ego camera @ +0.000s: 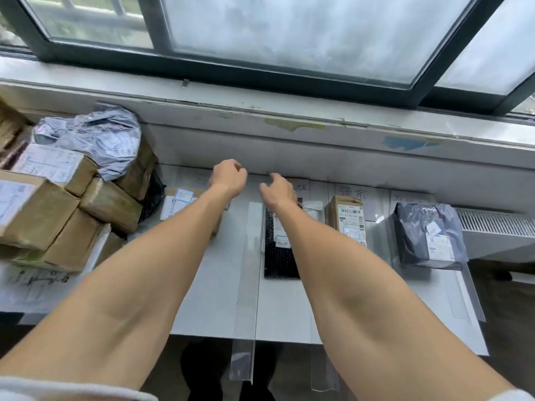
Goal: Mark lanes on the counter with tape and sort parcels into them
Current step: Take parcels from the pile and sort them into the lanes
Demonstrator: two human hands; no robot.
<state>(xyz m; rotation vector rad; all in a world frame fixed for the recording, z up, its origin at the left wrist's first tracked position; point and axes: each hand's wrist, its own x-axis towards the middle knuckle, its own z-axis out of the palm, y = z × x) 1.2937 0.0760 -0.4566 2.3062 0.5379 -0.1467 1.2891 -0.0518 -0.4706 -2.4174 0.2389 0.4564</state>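
Both my bare arms reach across the white counter [220,299] to its far edge under the window sill. My left hand [230,177] hovers there with its fingers curled under, and nothing shows in it. Just to its right, my right hand [278,190] has loosely bent fingers and holds nothing. A clear tape strip [249,256] runs from between the hands to the front edge and hangs over it. Right of the strip lie a black bubble mailer [275,261], a small brown box [347,218] and a grey poly bag [428,235]. A labelled box [181,199] lies partly under my left forearm.
A pile of brown cartons [43,215] topped by a grey poly parcel [95,137] fills the counter's left end. Handwritten paper labels [351,193] line the back edge. Another clear strip [322,371] hangs off the front. A white radiator [498,227] stands at the right.
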